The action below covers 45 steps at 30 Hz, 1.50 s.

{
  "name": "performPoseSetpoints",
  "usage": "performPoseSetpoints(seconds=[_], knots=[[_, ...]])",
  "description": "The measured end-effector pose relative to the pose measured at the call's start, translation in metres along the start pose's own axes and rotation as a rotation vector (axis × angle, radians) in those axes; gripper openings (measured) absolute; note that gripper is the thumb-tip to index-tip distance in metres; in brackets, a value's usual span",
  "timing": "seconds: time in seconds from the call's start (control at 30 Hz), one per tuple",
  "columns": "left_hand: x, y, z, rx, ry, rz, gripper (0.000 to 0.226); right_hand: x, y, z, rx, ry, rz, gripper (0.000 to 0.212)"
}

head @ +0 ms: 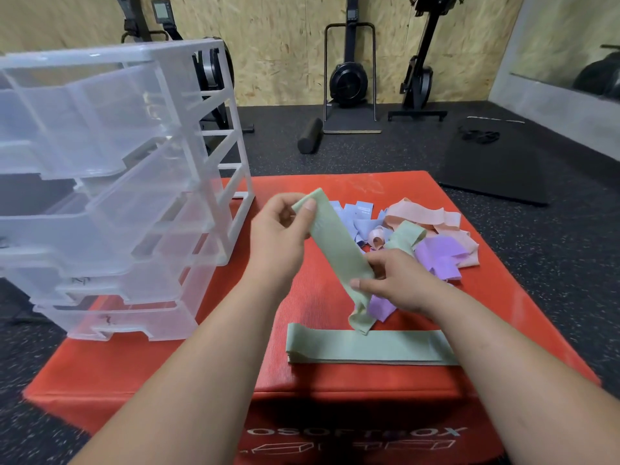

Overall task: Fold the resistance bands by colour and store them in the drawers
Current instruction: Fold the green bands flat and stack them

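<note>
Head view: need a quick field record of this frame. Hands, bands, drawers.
left grip: pinches the upper end of the held green band
right grip: holds that band lower down; its lower end hangs just over the green stack
green stack: green bands laid flat, near edge of the red box
unsorted pile: blue, pink, purple and one green band, beyond the right grip
drawer unit: clear plastic, on the box's left side, drawers partly pulled out
</note>
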State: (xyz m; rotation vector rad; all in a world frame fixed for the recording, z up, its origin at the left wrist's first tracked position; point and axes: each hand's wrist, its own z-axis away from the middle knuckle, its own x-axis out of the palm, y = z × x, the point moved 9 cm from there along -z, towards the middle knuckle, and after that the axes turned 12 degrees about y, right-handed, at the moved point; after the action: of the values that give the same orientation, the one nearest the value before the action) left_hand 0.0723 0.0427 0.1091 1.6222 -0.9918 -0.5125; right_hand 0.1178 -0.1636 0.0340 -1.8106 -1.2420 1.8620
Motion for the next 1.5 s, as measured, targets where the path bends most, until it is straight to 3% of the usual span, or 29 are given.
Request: performPoseSetpoints(seconds=[0.2, 0.33, 0.6, 0.7, 0.87, 1.03, 1.5], knots=[[-0.043, -0.028, -0.022, -0.098, 0.156, -0.09, 0.009, -0.03, 0.022, 0.001, 0.034, 0.005, 0.064, 0.015], [-0.052, -0.043, -0.027, -0.1, 0.043, -0.21, 0.011, -0.051, 0.024, 0.007, 0.036, -0.021, 0.059, 0.007], [-0.061, -0.058, -0.013, -0.215, -0.051, -0.345, 0.008, -0.08, 0.049, 0.03, 0.079, -0.02, 0.361, 0.014], [-0.065, -0.057, -0.005, -0.234, -0.1, -0.394, 0.005, -0.091, 0.06, 0.04, 0.099, -0.009, 0.323, 0.009], [-0.071, -0.056, 0.009, -0.245, -0.186, -0.497, 0.017, -0.107, 0.07, 0.067, 0.25, 0.049, -0.017, 0.009], [-0.065, -0.053, 0.031, -0.216, -0.371, -0.623, 0.024, -0.115, 0.071, 0.087, 0.286, 0.102, -0.093, 0.022], [-0.053, -0.045, 0.066, 0.07, -0.596, -1.087, 0.015, -0.102, 0.072, 0.099, 0.219, 0.13, 0.273, 0.025]])
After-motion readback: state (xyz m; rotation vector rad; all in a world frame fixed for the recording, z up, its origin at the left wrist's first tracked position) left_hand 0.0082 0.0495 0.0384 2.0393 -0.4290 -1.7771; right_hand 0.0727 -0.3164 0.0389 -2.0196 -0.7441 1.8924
